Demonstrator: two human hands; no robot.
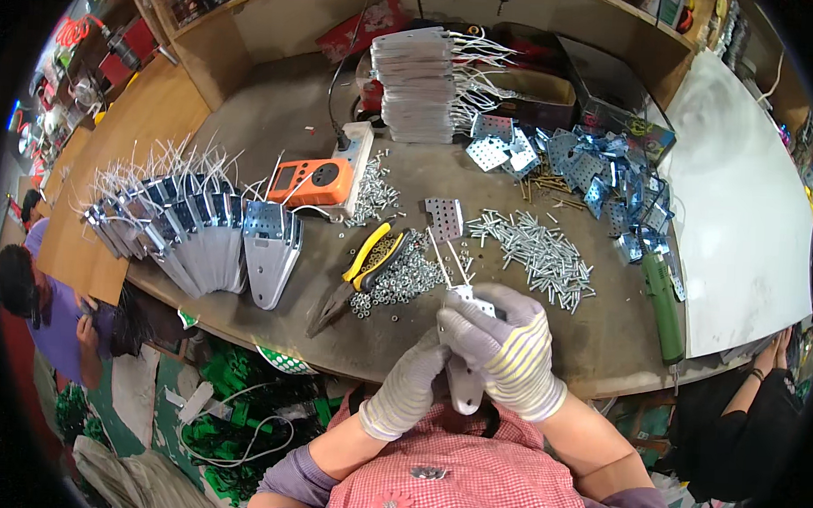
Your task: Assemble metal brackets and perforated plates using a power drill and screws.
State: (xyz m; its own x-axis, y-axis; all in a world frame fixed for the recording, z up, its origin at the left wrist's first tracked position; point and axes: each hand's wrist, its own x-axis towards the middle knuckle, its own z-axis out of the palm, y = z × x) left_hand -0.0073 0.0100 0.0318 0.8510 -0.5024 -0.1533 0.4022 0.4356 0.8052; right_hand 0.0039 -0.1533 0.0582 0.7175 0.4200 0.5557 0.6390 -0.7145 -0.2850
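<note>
Both my hands wear grey-and-yellow striped gloves and are closed around one piece at the table's front edge. It is a pale grey flat plate [464, 389] with a perforated metal bracket [473, 298] at its upper end, where two white wires stick out. My right hand [508, 343] wraps over the bracket end. On the plate's left side, my left hand [411, 384] has its fingertips pressed against it; those fingertips are partly hidden. Just beyond the hands lies a loose perforated bracket [443, 219]. To the left are yellow-and-black pliers [361, 275] beside a heap of small nuts [406, 279].
Screws [541, 254] are piled to the right, near a green electric screwdriver [660, 308]. Blue-silver brackets [606, 171] heap behind them. Finished-looking plates [179, 233] fan out at left by an orange meter [311, 180]. Wired plates [417, 84] are stacked behind. People sit at both sides.
</note>
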